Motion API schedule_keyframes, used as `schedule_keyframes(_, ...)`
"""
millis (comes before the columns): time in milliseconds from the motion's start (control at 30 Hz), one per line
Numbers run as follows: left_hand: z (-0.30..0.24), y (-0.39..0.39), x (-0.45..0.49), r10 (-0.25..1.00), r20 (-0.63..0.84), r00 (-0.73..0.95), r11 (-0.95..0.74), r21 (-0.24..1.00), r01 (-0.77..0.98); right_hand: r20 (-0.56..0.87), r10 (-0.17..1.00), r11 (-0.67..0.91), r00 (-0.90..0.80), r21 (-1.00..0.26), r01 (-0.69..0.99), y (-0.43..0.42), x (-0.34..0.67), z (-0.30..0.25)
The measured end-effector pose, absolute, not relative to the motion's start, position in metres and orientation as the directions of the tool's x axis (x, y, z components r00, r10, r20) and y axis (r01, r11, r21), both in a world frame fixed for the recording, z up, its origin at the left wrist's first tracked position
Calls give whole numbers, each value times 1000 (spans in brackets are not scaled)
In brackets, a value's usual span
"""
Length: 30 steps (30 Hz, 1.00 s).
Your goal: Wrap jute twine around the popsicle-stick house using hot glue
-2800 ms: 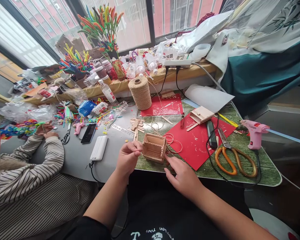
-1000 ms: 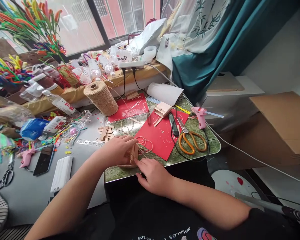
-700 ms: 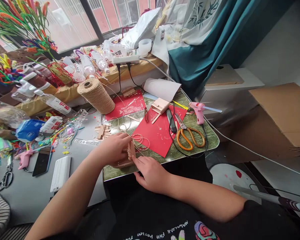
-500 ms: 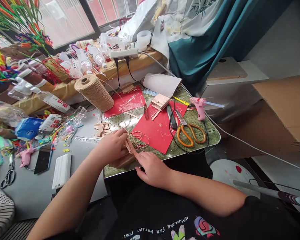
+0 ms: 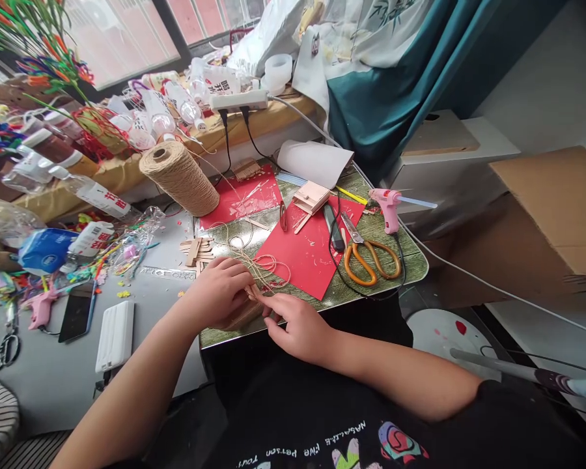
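At the table's near edge, my left hand (image 5: 224, 291) is closed round a small piece made of wooden craft sticks (image 5: 254, 292), mostly covered by the fingers. My right hand (image 5: 300, 329) meets the piece's right end, index fingertip against it and other fingers curled beneath. Under my left palm shows a brownish wooden part (image 5: 241, 317); whether it joins the held piece, I cannot tell. Loose twine (image 5: 268, 266) lies coiled just beyond my fingers. To the left is a pile of craft sticks (image 5: 195, 251).
A twine spool (image 5: 180, 179) stands behind the hands. On red paper (image 5: 305, 260) rest a small craft-stick box (image 5: 311, 197) and a utility knife (image 5: 334, 228). Orange-handled scissors (image 5: 371, 257) and a pink glue gun (image 5: 387, 208) lie right. A power bank (image 5: 115, 335) lies left.
My right hand's fingers have curled in more closely under the end of the craft-stick piece. My left hand has shifted slightly. The whole view has moved a little.
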<state>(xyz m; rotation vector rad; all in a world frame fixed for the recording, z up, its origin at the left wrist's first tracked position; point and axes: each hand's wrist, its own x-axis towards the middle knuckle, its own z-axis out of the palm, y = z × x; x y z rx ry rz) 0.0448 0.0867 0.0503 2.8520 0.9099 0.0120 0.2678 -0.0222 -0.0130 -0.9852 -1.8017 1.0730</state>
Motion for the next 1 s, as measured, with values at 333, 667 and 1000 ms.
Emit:
schedule_keyframes(333, 48, 88, 39, 508, 33, 861, -795, 402, 454, 230, 895, 319, -383, -929, 187, -24, 266, -13)
schedule_keyframes(667, 45, 88, 33, 486, -28, 873, -838, 267, 476, 187, 912, 232, -365, -969, 83, -19, 268, -26)
schedule_keyframes(1000, 44, 91, 34, 487, -46, 872, -816, 331, 474, 283, 926, 349, -251, -896, 273, 4, 284, -42)
